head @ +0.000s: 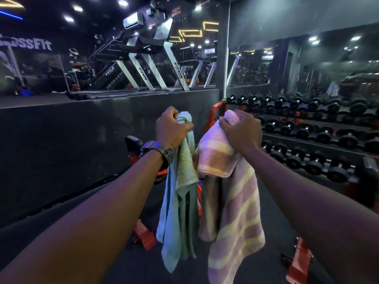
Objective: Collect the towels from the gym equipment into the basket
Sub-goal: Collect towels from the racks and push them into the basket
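Note:
My left hand [171, 129], with a dark watch on the wrist, is closed around the top of a light green towel [180, 203] that hangs straight down in front of me. Just to its right, my right hand [242, 132] grips the bunched top of a pink towel with pale yellow stripes [235, 212], which drapes lower than the green one. Both arms are stretched forward at chest height and the two towels hang side by side, nearly touching. No basket is in view.
A red-framed dumbbell rack [320, 138] with several black dumbbells runs along the right under a wall mirror. A dark low wall [82, 128] crosses the left, with treadmills [147, 66] on the raised floor behind it. Red equipment feet [144, 235] sit on the dark floor below the towels.

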Demonstrator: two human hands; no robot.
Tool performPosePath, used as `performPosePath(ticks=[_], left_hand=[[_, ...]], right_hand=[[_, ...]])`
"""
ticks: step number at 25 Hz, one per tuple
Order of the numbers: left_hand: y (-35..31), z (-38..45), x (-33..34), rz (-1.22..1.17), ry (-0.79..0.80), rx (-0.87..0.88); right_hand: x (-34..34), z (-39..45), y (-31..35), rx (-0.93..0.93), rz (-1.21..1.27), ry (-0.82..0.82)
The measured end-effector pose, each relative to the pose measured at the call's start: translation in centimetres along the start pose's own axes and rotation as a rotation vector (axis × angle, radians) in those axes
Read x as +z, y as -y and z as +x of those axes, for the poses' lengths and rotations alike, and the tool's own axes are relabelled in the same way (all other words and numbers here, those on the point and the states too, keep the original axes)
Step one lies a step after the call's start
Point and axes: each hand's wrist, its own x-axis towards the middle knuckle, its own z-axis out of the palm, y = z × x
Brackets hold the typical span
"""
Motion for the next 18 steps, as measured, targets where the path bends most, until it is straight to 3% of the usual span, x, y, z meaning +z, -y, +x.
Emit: performPosePath(ticks=[18], left_hand=[[30.4,30.5,28.7,0.030,0.186,-0.149]], right_hand=[[39.6,22.9,-23.0,0.161,-0.058,0.142]])
